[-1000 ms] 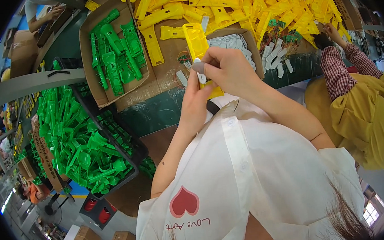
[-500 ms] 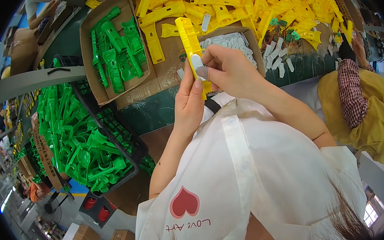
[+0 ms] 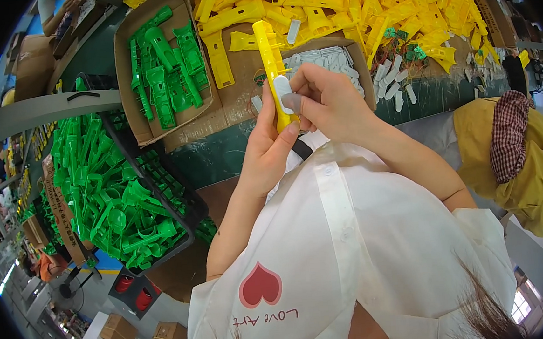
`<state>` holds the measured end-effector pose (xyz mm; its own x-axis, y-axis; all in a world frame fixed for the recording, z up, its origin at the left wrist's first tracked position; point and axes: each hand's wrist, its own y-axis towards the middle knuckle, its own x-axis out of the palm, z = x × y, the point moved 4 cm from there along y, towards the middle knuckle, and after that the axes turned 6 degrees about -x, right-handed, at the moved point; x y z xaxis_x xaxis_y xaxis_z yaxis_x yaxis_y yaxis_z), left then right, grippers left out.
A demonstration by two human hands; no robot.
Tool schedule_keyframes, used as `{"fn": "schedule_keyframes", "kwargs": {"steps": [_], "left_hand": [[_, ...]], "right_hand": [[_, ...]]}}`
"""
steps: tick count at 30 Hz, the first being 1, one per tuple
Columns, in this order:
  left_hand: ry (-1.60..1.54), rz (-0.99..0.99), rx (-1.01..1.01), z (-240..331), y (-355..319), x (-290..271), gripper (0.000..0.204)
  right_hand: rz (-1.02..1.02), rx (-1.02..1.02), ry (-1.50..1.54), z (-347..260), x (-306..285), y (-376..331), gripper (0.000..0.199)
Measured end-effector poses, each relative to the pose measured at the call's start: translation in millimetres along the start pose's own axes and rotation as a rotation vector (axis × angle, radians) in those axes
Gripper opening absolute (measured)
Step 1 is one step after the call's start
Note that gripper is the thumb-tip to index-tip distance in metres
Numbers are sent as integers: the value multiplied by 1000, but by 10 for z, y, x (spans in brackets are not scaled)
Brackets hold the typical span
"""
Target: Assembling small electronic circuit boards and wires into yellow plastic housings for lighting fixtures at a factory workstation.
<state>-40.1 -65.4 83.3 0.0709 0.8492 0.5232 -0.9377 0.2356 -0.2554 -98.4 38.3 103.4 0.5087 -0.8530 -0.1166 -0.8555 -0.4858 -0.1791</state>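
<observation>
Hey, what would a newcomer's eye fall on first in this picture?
Probably the big heap of glossy yellow plastic parts across the top right. Next, the bright green plastic pile at left; then, at centre, the long yellow plastic piece in the left hand.

right grip (image 3: 331, 103) partly hides the white piece (image 3: 281, 88); top edge crops the yellow heap (image 3: 392, 4).
</observation>
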Motion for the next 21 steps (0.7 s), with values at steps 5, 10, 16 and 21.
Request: {"fn": "schedule_keyframes", "kwargs": {"steps": [5,10,16,21], "left_hand": [[-35,-61,-74,-20,7,-32,64],[-94,-239,-110,4,14,-57,63],[206,14,-17,-118,37,26,59],[-157,24,-56,-155,14,102,58]], "right_hand": [[3,44,73,43,-12,-38,11],[-1,78,99,55,-28,-97,12],[43,9,-30,38,42,-51,12],[1,16,-176,2,46,6,11]]}}
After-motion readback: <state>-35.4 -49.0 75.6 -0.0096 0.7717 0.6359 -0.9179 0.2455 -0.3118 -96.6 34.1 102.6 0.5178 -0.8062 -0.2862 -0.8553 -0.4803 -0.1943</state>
